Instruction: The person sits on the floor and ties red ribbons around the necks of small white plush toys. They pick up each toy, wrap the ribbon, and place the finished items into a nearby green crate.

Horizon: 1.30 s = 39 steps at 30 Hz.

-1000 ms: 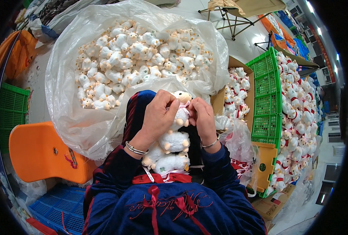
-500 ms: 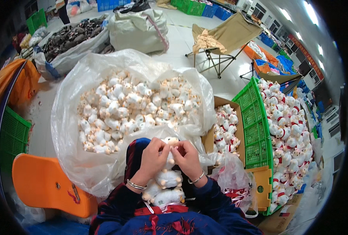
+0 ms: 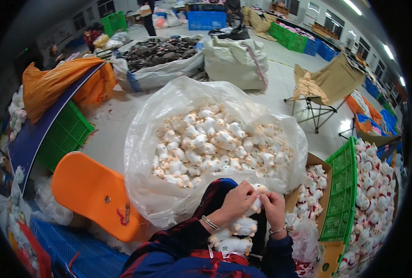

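Observation:
A small white plush toy with peach-coloured parts [image 3: 260,187] is held between my two hands above my lap. My left hand [image 3: 238,200] pinches it from the left, and my right hand [image 3: 274,209] pinches its other side, fingertips close together near the toy's neck. Whatever thin piece may be between the fingertips is too small to make out. More white plush toys [image 3: 233,244] lie on my lap below the hands, beside red ribbon [image 3: 206,254]. Just ahead, a big clear plastic bag [image 3: 145,139] holds a heap of similar plush toys [image 3: 206,148].
An orange chair [image 3: 87,190] stands at left, with a small tool on it. At right are a cardboard box [image 3: 327,187] and a green crate [image 3: 340,190] beside toys with red ribbons [image 3: 370,194]. A folding chair [image 3: 328,83] and white sack [image 3: 236,65] stand farther off.
My view has turned left, so the surroundings appear farther right and lower. Both hands stay at the plush toy, with small finger shifts.

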Available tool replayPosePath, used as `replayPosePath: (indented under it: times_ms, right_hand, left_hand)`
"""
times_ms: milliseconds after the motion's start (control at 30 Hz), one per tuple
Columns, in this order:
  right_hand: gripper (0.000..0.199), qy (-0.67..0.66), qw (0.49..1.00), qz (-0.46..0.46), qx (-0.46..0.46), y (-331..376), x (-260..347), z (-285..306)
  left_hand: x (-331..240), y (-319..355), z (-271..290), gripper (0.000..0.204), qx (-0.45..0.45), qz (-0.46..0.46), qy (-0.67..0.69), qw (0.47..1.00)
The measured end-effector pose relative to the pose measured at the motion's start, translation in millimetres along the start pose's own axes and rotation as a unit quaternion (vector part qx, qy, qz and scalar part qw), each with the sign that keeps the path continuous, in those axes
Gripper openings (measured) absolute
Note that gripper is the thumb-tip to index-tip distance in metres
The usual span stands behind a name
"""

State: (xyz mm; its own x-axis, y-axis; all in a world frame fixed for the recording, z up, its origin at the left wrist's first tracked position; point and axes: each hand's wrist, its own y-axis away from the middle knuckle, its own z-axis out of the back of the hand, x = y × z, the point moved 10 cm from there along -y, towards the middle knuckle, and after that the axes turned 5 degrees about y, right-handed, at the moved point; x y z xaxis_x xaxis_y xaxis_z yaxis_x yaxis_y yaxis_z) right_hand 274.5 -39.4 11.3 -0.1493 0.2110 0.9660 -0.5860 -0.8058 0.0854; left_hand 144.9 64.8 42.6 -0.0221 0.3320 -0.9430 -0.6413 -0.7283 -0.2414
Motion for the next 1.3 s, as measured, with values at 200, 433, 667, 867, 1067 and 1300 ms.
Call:
replayPosePath:
  times_ms: [200,433,667,867,1067,1300]
  right_hand:
    - [0.015,-0.079,0.994,-0.050,0.049,0,-3,-6]
    - [0.018,-0.055,0.998,-0.035,0.025,-3,-6,-2]
    - [0.017,-0.064,0.998,0.010,0.017,0,2,-5]
    - [0.018,-0.047,0.998,-0.012,0.034,-1,-1,-3]
    - [0.016,-0.026,0.999,0.034,0.008,-1,5,-3]
    - [0.013,-0.028,0.998,0.049,0.039,-3,0,-3]
  left_hand:
    - [0,4,6,0.019,-0.024,0.008,-0.002,1.000]
    - [0,4,1,0.020,-0.026,0.013,0.016,0.999]
    - [2,3,-1,0.024,-0.020,-0.004,0.002,1.000]
    - [4,5,-4,0.026,-0.016,-0.004,0.006,1.000]
    - [4,4,-2,0.024,-0.024,-0.015,-0.004,1.000]
    - [6,5,-2,0.024,-0.027,-0.020,0.015,0.999]
